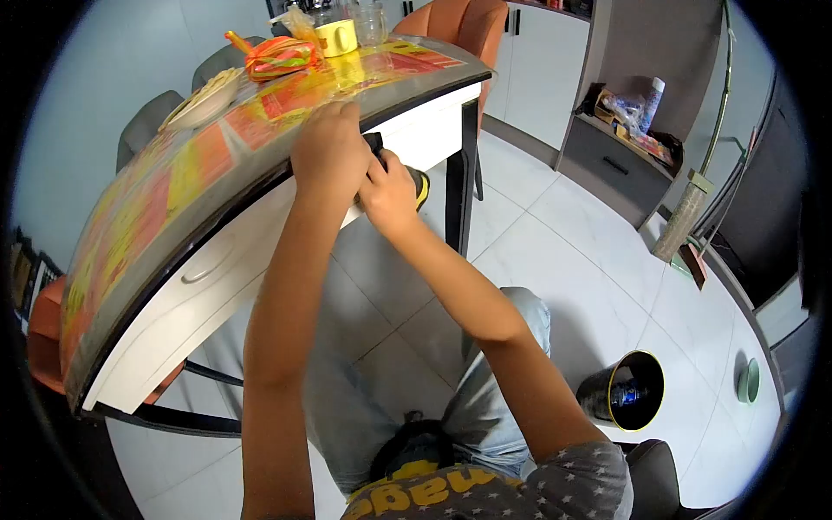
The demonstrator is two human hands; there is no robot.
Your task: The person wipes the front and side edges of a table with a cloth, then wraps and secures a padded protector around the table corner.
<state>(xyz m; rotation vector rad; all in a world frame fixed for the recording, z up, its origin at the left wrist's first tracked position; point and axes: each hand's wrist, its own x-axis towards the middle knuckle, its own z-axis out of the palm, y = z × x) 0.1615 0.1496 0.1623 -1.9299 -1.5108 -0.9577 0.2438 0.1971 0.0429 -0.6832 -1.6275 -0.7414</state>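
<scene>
My left hand is closed in front of the table's near edge, with its fingers mostly hidden from me. Right beside it, my right hand is curled round a black thing with a yellow edge. Part of that black thing shows between the two hands and part sticks out past my right fingers. Its kind is too covered to make out. Whatever the left fingers grip is hidden behind the hand.
The table has a patterned cover. On it stand a yellow mug, a glass jug, a bowl and an orange-red bundle. A black bin, an orange chair and a drawer cabinet stand around.
</scene>
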